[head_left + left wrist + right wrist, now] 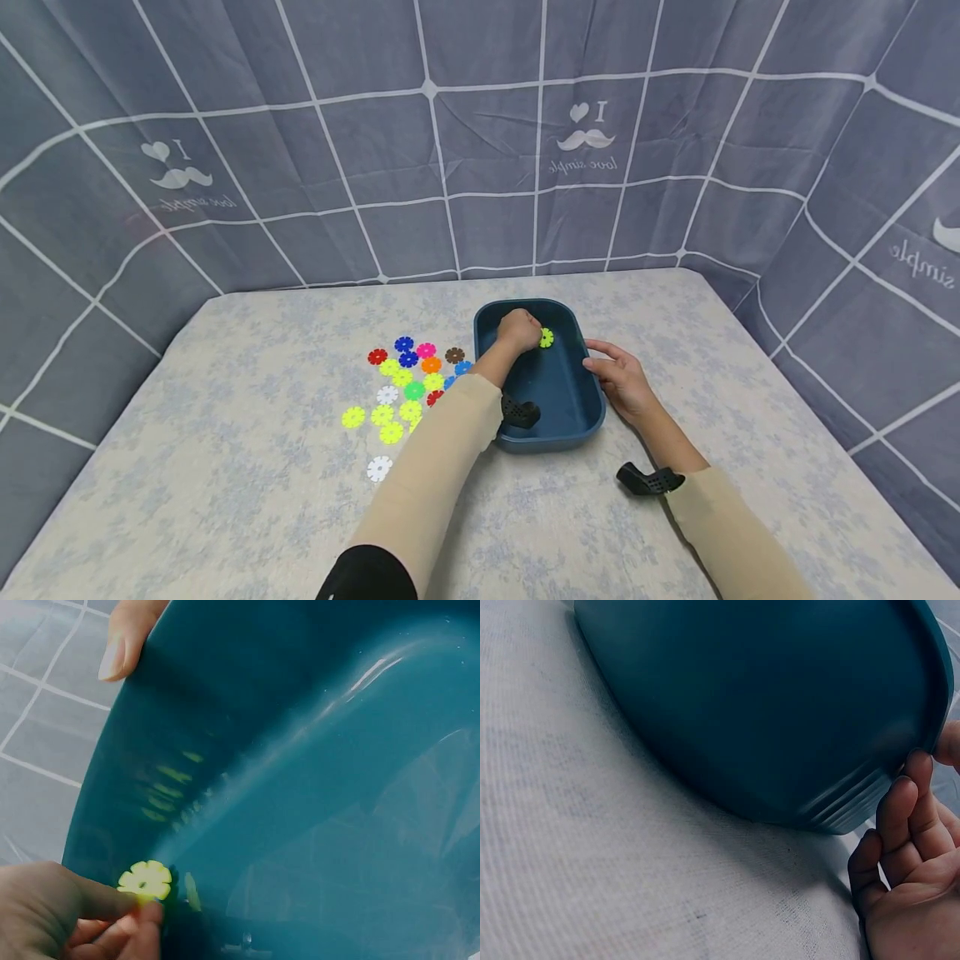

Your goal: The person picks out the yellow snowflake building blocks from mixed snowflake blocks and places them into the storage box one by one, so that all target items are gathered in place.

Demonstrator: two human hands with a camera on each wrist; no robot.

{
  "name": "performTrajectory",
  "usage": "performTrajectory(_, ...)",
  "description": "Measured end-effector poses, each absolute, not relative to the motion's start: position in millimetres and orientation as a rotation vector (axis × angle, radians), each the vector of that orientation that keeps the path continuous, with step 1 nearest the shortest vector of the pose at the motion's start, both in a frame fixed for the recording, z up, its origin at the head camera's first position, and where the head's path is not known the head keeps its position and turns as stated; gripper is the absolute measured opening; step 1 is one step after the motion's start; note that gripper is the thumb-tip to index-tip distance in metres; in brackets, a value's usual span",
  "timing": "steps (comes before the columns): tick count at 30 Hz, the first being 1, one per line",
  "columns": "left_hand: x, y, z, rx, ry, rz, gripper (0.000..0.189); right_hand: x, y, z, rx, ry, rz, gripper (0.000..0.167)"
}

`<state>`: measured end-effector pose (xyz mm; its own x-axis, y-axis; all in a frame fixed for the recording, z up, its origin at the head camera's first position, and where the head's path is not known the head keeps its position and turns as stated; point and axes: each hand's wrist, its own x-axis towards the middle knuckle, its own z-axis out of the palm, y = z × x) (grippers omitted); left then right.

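A dark blue rectangular basin (pixel 551 379) stands on the table. Inside it, close to the far end, my left hand (pixel 519 330) pinches a yellow-green notched plastic disc (pixel 547 337) between thumb and fingers. The left wrist view shows the disc (pixel 142 879) upright beside the basin's wall, which mirrors it in yellow streaks. At the right side, my right hand (pixel 621 382) holds the basin's rim, and its fingers (pixel 897 814) lie against the outer wall in the right wrist view. To the left, several loose notched discs (pixel 415 390) lie scattered, some hidden by my left sleeve.
A pale patterned cloth covers the table (pixel 255 433). Grey curtain walls (pixel 487 150) with white lines rise behind it and along the sides. Black wrist straps (pixel 649 481) sit on both forearms. One white disc (pixel 379 468) lies nearer the front than the others.
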<state>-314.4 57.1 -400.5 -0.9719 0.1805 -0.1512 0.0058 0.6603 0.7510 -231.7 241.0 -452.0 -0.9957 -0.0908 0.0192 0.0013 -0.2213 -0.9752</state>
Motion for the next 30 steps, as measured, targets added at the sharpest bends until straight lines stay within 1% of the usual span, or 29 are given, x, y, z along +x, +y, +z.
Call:
performTrajectory(4, -311, 57, -402, 0.147, 2.676, 1.212, 0.012, -232, 240, -450, -0.125, 1.917, -2.405, 0.040)
performTrajectory(7, -310, 56, -403, 0.129, 2.684, 1.215, 0.009, -232, 241, -450, -0.162, 1.899, -2.411, 0.043)
performTrajectory(14, -311, 54, -406, 0.086, 2.682, 1.252, 0.005, -231, 242, -450, -0.208, 1.862, -2.429, 0.039)
performTrajectory(19, -311, 53, -407, 0.060, 2.640, 1.329, 0.009, -231, 242, -450, -0.197, 1.854, -2.436, 0.040)
performTrajectory(24, -312, 52, -408, 0.037, 2.582, 1.398, 0.028, -232, 241, -451, -0.181, 1.864, -2.438, 0.043)
performTrajectory(30, -315, 53, -411, 0.011, 2.568, 1.383, 0.038, -232, 240, -451, -0.172, 1.876, -2.431, 0.045)
